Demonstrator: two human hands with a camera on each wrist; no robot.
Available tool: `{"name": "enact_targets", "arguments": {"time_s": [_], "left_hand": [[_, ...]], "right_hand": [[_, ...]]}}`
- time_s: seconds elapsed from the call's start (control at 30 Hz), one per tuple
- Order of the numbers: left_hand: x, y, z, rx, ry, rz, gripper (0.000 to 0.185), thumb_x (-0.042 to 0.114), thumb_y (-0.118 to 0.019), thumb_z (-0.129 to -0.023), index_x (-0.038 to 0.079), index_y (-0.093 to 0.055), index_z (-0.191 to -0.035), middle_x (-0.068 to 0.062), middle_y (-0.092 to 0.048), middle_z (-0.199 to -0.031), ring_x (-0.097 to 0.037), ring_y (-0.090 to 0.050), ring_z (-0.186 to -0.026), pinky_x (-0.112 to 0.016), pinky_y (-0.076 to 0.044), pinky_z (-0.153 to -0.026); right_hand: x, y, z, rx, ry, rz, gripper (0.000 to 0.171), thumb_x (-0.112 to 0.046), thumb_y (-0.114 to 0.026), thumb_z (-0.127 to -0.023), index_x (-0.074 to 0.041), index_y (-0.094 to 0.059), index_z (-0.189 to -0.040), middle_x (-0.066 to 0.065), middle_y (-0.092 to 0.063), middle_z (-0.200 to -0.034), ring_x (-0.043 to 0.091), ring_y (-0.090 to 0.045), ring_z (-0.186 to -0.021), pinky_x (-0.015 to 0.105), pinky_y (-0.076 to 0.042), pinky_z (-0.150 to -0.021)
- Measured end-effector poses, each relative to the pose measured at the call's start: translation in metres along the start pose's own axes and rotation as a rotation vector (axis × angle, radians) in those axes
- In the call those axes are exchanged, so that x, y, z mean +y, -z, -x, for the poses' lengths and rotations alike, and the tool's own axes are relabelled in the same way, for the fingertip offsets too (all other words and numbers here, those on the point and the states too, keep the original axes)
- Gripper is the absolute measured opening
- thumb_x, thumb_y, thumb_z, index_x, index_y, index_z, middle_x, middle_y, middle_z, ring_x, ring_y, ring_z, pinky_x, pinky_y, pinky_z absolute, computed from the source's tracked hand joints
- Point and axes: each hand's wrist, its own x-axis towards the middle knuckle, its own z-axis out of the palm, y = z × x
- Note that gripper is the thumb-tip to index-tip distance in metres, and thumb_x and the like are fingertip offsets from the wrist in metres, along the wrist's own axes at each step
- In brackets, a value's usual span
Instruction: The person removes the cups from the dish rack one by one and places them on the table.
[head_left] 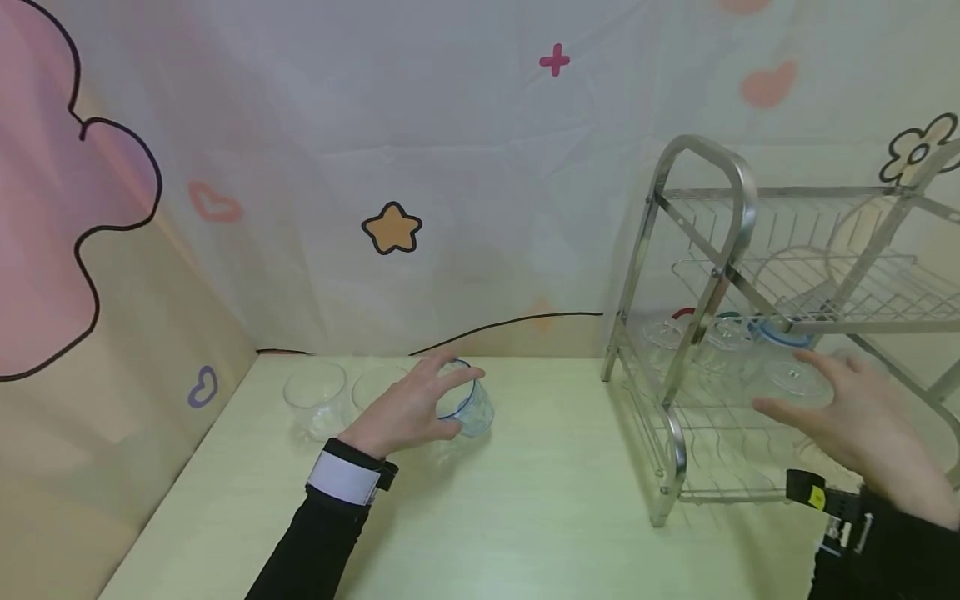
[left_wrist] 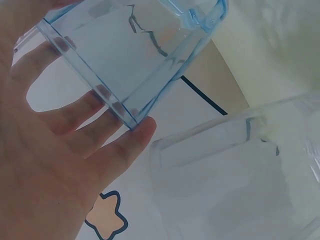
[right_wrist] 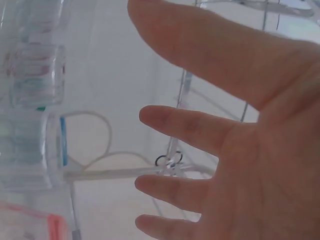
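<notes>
Glass with a blue rim (head_left: 480, 410) is sitting near the back of the tabletop (head_left: 540, 517), appearing tilted, with its mouth facing the left hand (head_left: 408, 408). That hand is curling over the rim, thumb and fingers clasping the glass, and the left wrist view is showing several fingertips pressing along its edge. Whether the base is touching the tabletop, I cannot tell. Two clear glasses are standing just to the left: a nearer one (head_left: 369, 388), partly hidden by the hand, and a farther one (head_left: 315, 404).

Well apart from these, the right hand (head_left: 873, 425) is holding nothing, its thumb and fingers spreading apart beside a two-tier metal rack (head_left: 740, 208). Glass vessels (head_left: 727, 335) with touches of red, green and blue are resting on the rack's lower tier, near that hand. Behind everything, a pale printed cloth (head_left: 480, 125) is hanging, bearing an orange star (head_left: 392, 228).
</notes>
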Motion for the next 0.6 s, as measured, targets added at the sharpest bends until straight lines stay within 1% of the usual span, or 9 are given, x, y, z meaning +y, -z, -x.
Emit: {"name": "enact_targets", "arguments": {"time_s": [0.1,0.2,0.27,0.33,0.4,0.43,0.5,0.6], "left_hand": [[0.001,0.002,-0.003,-0.013,0.001,-0.024,0.067,0.009,-0.075,-0.076,0.021,-0.055,-0.139,-0.013,-0.035,-0.150,-0.031,-0.039,-0.132,-0.024,-0.050,-0.063],[0.003,0.004,-0.004,-0.031,0.016,-0.050,0.067,0.009,-0.075,-0.076,0.022,-0.056,-0.139,-0.014,-0.035,-0.150,-0.032,-0.040,-0.132,-0.027,-0.050,-0.066],[0.003,0.004,-0.004,-0.040,0.026,-0.063,0.066,0.009,-0.075,-0.076,0.022,-0.056,-0.138,-0.015,-0.036,-0.150,-0.033,-0.041,-0.131,-0.029,-0.051,-0.067],[0.002,0.003,-0.004,-0.046,0.036,-0.067,0.066,0.009,-0.075,-0.077,0.022,-0.056,-0.139,-0.015,-0.036,-0.150,-0.032,-0.041,-0.131,-0.028,-0.051,-0.066],[0.002,0.002,-0.004,-0.045,0.041,-0.064,0.066,0.010,-0.076,-0.077,0.022,-0.056,-0.139,-0.014,-0.036,-0.150,-0.031,-0.042,-0.130,-0.026,-0.050,-0.064],[0.002,0.002,-0.004,-0.045,0.041,-0.062,0.066,0.010,-0.076,-0.078,0.022,-0.055,-0.139,-0.014,-0.036,-0.150,-0.031,-0.042,-0.130,-0.025,-0.050,-0.064],[0.002,0.002,-0.004,-0.043,0.041,-0.058,0.066,0.011,-0.076,-0.078,0.022,-0.055,-0.139,-0.014,-0.035,-0.150,-0.031,-0.042,-0.130,-0.025,-0.049,-0.063],[0.002,0.001,-0.004,-0.040,0.037,-0.060,0.066,0.010,-0.076,-0.078,0.021,-0.055,-0.139,-0.015,-0.035,-0.150,-0.032,-0.042,-0.130,-0.028,-0.051,-0.068]], "right_hand": [[0.013,-0.001,-0.001,-0.005,-0.040,0.005,0.095,-0.058,-0.059,-0.090,0.011,-0.024,-0.145,0.049,-0.019,-0.134,0.067,-0.021,-0.117,0.078,-0.023,-0.087],[0.024,-0.001,-0.002,-0.023,-0.066,-0.026,0.095,-0.057,-0.058,-0.092,0.013,-0.022,-0.145,0.049,-0.019,-0.135,0.067,-0.021,-0.118,0.079,-0.023,-0.087],[0.031,-0.001,-0.002,-0.036,-0.073,-0.042,0.093,-0.055,-0.057,-0.093,0.015,-0.022,-0.144,0.049,-0.030,-0.129,0.064,-0.031,-0.113,0.076,-0.029,-0.085],[0.037,0.000,-0.003,-0.074,-0.103,-0.080,0.092,-0.052,-0.055,-0.096,0.017,-0.017,-0.144,0.049,-0.037,-0.124,0.064,-0.036,-0.109,0.074,-0.033,-0.083],[0.046,-0.001,-0.002,-0.094,-0.141,-0.089,0.093,-0.051,-0.053,-0.097,0.016,-0.011,-0.145,0.048,-0.044,-0.119,0.064,-0.040,-0.104,0.072,-0.036,-0.081],[0.051,-0.001,-0.002,-0.093,-0.156,-0.095,0.092,-0.049,-0.053,-0.098,0.016,-0.010,-0.145,0.048,-0.045,-0.118,0.064,-0.041,-0.103,0.072,-0.037,-0.080],[0.057,-0.002,0.000,-0.083,-0.186,-0.117,0.090,-0.045,-0.053,-0.098,0.015,-0.007,-0.146,0.049,-0.041,-0.120,0.066,-0.038,-0.105,0.072,-0.036,-0.082],[0.062,-0.004,0.004,-0.029,-0.175,-0.130,0.082,-0.036,-0.056,-0.098,0.017,-0.013,-0.144,0.049,-0.043,-0.117,0.066,-0.039,-0.104,0.071,-0.037,-0.081]]}}
